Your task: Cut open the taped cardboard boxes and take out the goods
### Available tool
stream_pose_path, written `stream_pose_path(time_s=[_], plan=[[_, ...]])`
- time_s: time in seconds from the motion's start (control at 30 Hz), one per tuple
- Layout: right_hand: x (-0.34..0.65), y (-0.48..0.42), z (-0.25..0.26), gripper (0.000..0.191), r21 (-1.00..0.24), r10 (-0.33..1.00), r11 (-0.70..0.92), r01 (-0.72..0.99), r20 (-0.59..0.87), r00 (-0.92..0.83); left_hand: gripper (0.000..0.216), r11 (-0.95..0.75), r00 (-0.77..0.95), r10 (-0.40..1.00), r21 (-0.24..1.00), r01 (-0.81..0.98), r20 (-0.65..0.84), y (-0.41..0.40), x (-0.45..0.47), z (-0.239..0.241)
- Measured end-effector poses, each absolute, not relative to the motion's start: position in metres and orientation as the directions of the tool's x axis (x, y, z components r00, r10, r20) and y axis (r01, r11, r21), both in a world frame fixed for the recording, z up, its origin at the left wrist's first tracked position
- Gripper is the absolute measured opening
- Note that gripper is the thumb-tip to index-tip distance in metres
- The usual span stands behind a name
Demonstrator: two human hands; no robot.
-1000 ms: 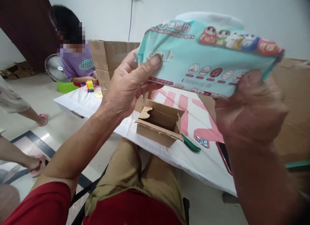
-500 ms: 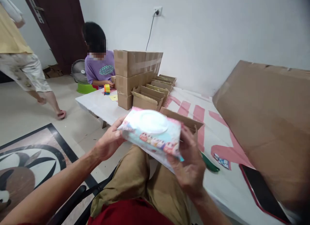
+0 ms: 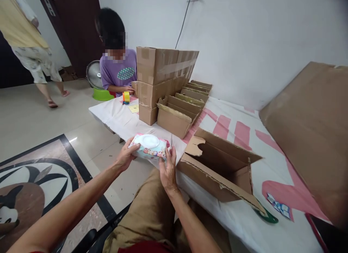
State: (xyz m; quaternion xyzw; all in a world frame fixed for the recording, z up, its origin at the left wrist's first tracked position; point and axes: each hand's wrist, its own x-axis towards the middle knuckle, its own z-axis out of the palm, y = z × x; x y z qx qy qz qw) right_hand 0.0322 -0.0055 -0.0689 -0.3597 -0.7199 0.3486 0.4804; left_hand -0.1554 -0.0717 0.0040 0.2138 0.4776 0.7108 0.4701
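A pack of wet wipes [image 3: 149,146], pale teal with a white lid and a row of small doll pictures, lies flat at the near edge of the white table [image 3: 116,117]. My left hand [image 3: 125,155] grips its left end. My right hand [image 3: 168,167] holds its right end with fingers pressed against the side. Just right of the pack stands an open cardboard box [image 3: 221,169] with torn flaps, its inside bare as far as I can see.
Stacked taped cartons [image 3: 160,77] and a row of open small boxes [image 3: 185,106] stand farther back. A seated person in purple [image 3: 118,69] is at the far end beside a tape roll [image 3: 126,97]. Another person [image 3: 29,39] walks at far left. A large cardboard sheet [image 3: 312,129] lies at right.
The wipes pack came down from in front of my face, turned lid-up, and now rests on the table edge left of the open box. The person at left walked farther away.
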Motion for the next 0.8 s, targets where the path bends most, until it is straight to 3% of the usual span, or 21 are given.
stream_pose_path(time_s=[0.3,0.5,0.63,0.73,0.8], plan=[[-0.005,0.101,-0.103,0.063,-0.865,0.911,0.389,0.317,0.412,0.006,0.078,-0.1,-0.413,0.91,0.939,-0.33,-0.048,0.091,-0.164,-0.038],[0.002,0.111,-0.115,0.072,-0.82,0.889,0.398,0.412,0.455,0.046,0.065,-0.072,-0.508,0.861,0.988,-0.138,-0.009,0.109,-0.163,-0.053],[0.01,0.094,-0.114,0.062,-0.795,0.864,0.424,0.434,0.499,0.071,0.054,-0.042,-0.613,0.773,0.978,0.206,0.162,0.072,-0.166,-0.064],[0.015,0.088,-0.111,0.052,-0.781,0.844,0.452,0.431,0.53,0.077,0.035,-0.014,-0.483,0.82,0.855,0.518,0.306,0.049,-0.156,-0.07],[0.015,0.089,-0.11,0.046,-0.771,0.832,0.47,0.43,0.55,0.077,0.028,-0.02,-0.396,0.869,0.821,0.57,0.296,0.046,-0.145,-0.073]])
